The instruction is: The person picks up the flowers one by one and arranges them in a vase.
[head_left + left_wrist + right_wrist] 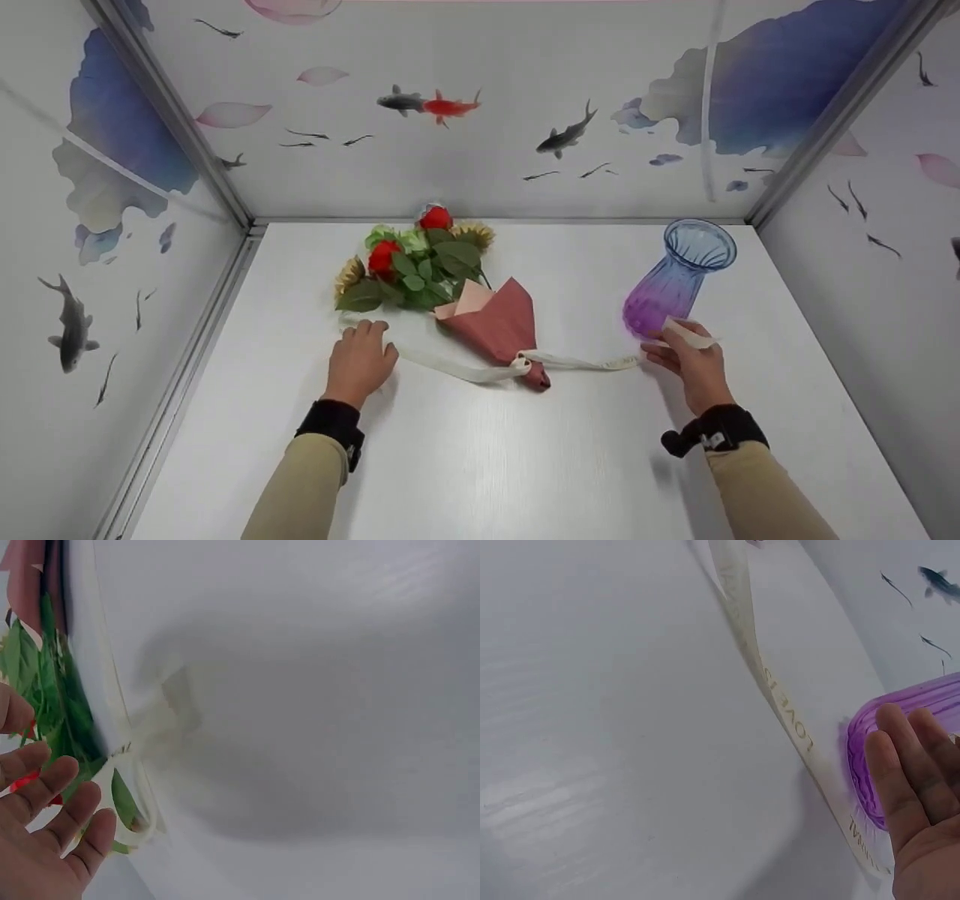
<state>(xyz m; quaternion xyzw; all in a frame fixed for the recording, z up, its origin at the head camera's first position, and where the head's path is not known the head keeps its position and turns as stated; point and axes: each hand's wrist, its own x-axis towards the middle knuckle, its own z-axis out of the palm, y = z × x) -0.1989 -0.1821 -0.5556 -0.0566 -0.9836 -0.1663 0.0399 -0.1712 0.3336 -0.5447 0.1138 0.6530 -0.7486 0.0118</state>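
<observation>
A whitish ribbon (457,369) is knotted round the narrow end of a small bouquet wrapper of dusky red paper (499,322), its two tails stretched left and right. My right hand (696,367) pinches the right tail near its end, and a piece sticks up past the fingers. Gold lettering shows on this ribbon tail (787,709) in the right wrist view. My left hand (360,361) is at the left tail, its fingers loosely spread; in the left wrist view the ribbon loop (150,802) lies beside the fingertips, with no grip visible.
Artificial flowers, with red roses (383,259), sunflowers (474,234) and green leaves (459,259), lie behind the wrapper. A blue-to-purple glass vase (667,289) stands just beyond my right hand. Printed panels (465,165) wall the white table (495,465) at the back and both sides.
</observation>
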